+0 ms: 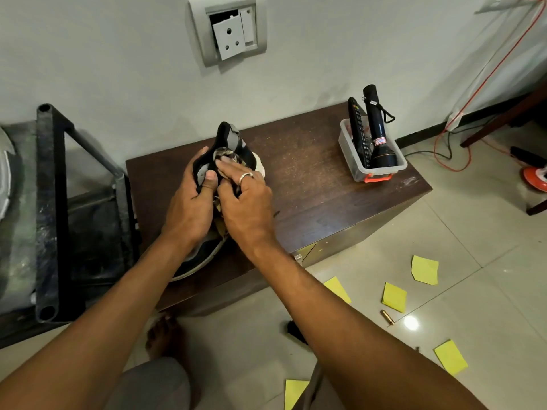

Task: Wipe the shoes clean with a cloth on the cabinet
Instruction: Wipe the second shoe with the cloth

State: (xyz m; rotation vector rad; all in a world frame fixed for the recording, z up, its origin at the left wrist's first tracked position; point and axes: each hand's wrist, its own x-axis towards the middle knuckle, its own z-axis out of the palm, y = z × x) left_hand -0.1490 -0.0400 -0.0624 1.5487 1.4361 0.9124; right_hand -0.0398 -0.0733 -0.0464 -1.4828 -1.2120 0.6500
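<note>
A person cleans footwear at a dark wooden cabinet [310, 184]. One black-and-grey shoe [229, 137] is held raised over the left rear of its surface. A second shoe [201, 255] lies at the near edge under the wrists.

The left hand [189, 208] has fingers and thumb clamped round the raised shoe's side. The right hand [245, 202] has its fingers curled on a bunched, mottled cloth [226, 155] and presses it against the upper.

The shoe looks light enough for one hand. Its fabric upper is likely soft and will give under pressure, while the sole should be stiffer. The firmest hold is therefore probably around the sole and heel, bracing the upper from behind as the cloth bears on it. The cloth is limp and probably needs to be kept wadded in the palm or it will slide off the work.

The hands cover most of the raised shoe, so which end points up cannot be told for certain. Nor can it be seen whether the shoe rests on the surface or hangs clear, or how much dirt remains. Of the second shoe, little more than a pale sole rim shows between the forearms.
</note>
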